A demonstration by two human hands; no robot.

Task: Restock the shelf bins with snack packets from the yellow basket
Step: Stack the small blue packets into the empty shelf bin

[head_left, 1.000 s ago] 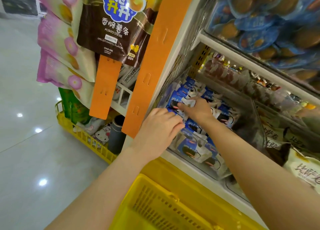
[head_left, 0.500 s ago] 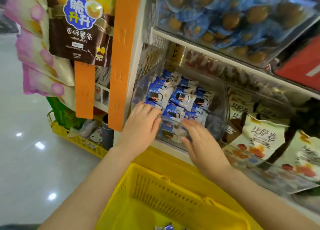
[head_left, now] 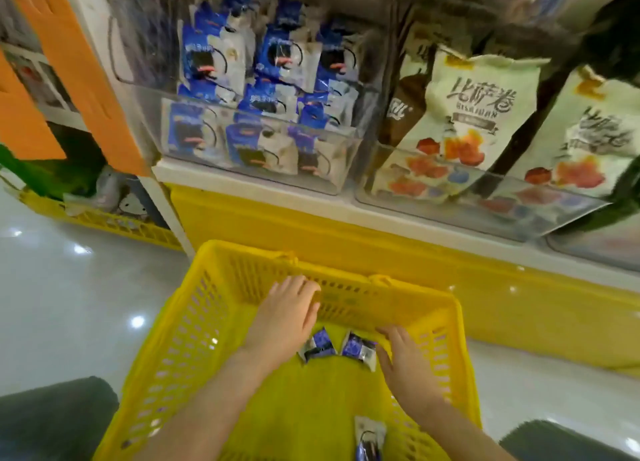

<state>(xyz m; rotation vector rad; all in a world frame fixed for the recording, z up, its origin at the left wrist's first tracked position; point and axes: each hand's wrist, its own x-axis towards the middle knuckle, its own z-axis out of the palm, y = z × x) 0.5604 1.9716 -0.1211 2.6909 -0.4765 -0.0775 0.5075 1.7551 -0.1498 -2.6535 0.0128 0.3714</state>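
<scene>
- Your hands have come down from the bin (head_left: 149,121) and now sit low inside the basket (head_left: 194,339).
- Your view has tipped down too, so the basket fills the bottom and the bin sits above its far wall.
- Your left hand (head_left: 287,316) is in the basket near the far wall, back up. Its fingers are loosely bent and close together, and they hold nothing.
- Your right hand (head_left: 403,363) is in the basket by the right wall. Its fingers are straight and a little spread, and it grips nothing.
- Two blue and white packets (head_left: 318,346) lie flat on the basket floor, side by side, between your hands.
- One packet pokes out from under your left hand.
- The other one is just beside your right fingertips. You cannot tell if they touch it.
- A third packet (head_left: 369,438) lies on the basket floor too, at the near end, close under your right arm.
- The bin is clear, and many more blue and white packets are packed in it in rows.
- A second bin (head_left: 485,197) is up past the basket's far right corner. Big cream bags (head_left: 464,114) lean in it.
- A shiny grey floor (head_left: 69,304) is left of the basket.
- An orange strip (head_left: 79,62) hangs up past the basket's far left corner.
</scene>
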